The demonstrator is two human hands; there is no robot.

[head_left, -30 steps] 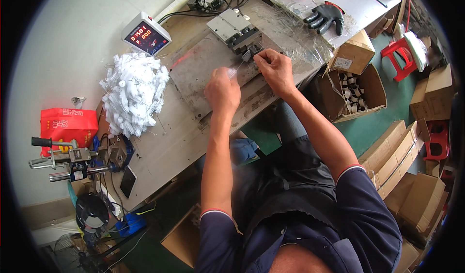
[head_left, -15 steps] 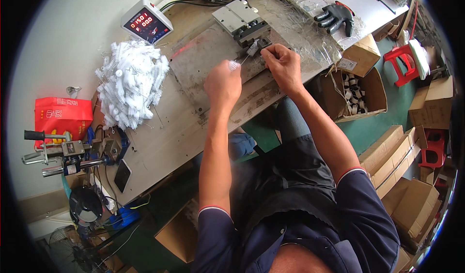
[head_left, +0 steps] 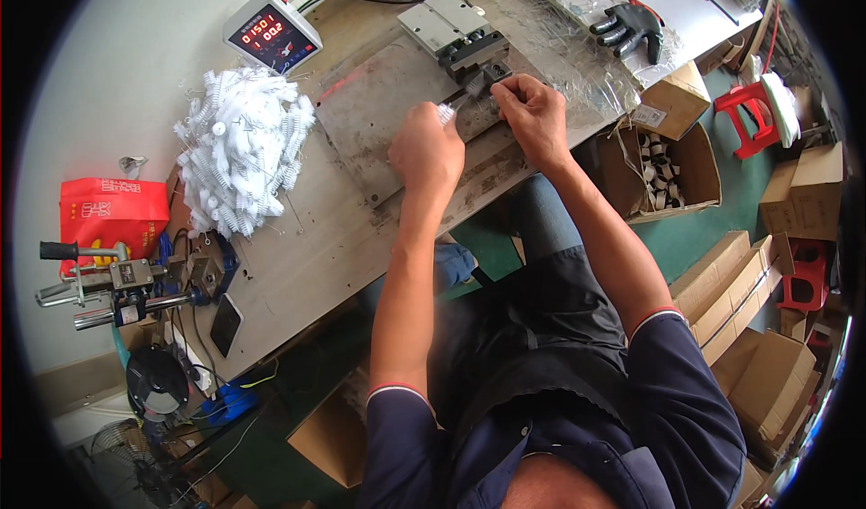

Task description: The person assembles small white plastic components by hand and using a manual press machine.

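Observation:
My left hand (head_left: 428,154) is closed around a small white-bristled brush (head_left: 446,113), its tip poking out above my fingers. A thin wire seems to run from it toward the metal clamping fixture (head_left: 465,50). My right hand (head_left: 536,119) is pinched shut at the right front of that fixture, beside its dark jaw block. Whatever its fingers hold is hidden. The fixture rests on a worn metal plate (head_left: 368,110) on the workbench. To the left lies a large heap of white brushes (head_left: 242,148) with wire stems.
A counter with a lit red display (head_left: 273,33) stands behind the heap. A black glove (head_left: 629,31) lies at the far right. Left are a red bag (head_left: 110,211), a lever clamp (head_left: 133,279) and a phone (head_left: 226,325). An open carton (head_left: 677,204) of white-and-dark parts sits right, below bench level.
My left hand has moved right and slightly up, bringing the brush closer to the fixture. My right hand has shifted a little right and stays pinched. The counter's display has changed.

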